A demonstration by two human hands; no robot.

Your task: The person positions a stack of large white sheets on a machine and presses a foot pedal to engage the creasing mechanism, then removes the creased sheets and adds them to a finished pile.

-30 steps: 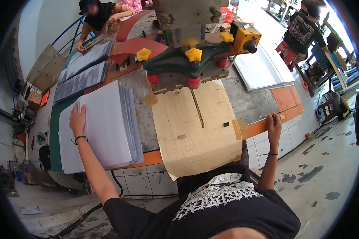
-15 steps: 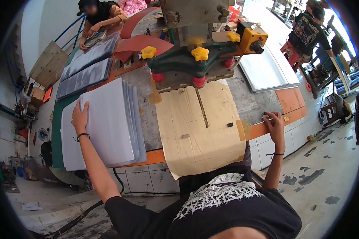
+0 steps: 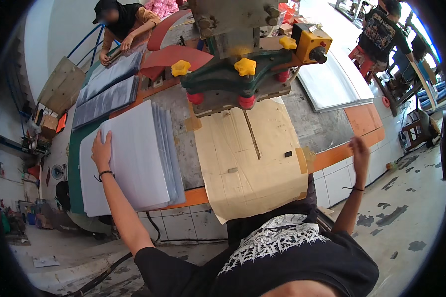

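My left hand (image 3: 102,150) lies with fingers stretched over a thick stack of white sheets (image 3: 139,158) at the left of the table; the sheets' right edges are fanned out. My right hand (image 3: 360,152) hangs in the air by the table's front right edge, smeared by motion, so its fingers and anything in them cannot be made out. Between my hands a tan paper sheet (image 3: 262,188), taped at its edge, droops over the table's front. It bears pencil lines, a slot and a small black block (image 3: 288,154). Above its far end stands a green press head (image 3: 228,81) with yellow star knobs.
A yellow control box (image 3: 313,43) juts from the press's right side. Clear plastic-like sheets (image 3: 332,81) are stacked at the right. Dark sheet stacks (image 3: 104,101) lie far left, where a co-worker (image 3: 126,24) handles something. Another person (image 3: 384,37) sits far right.
My right hand has lifted off the table's front right edge and moved a little to the right. My left hand stays on the white stack. The whole view has shifted slightly.
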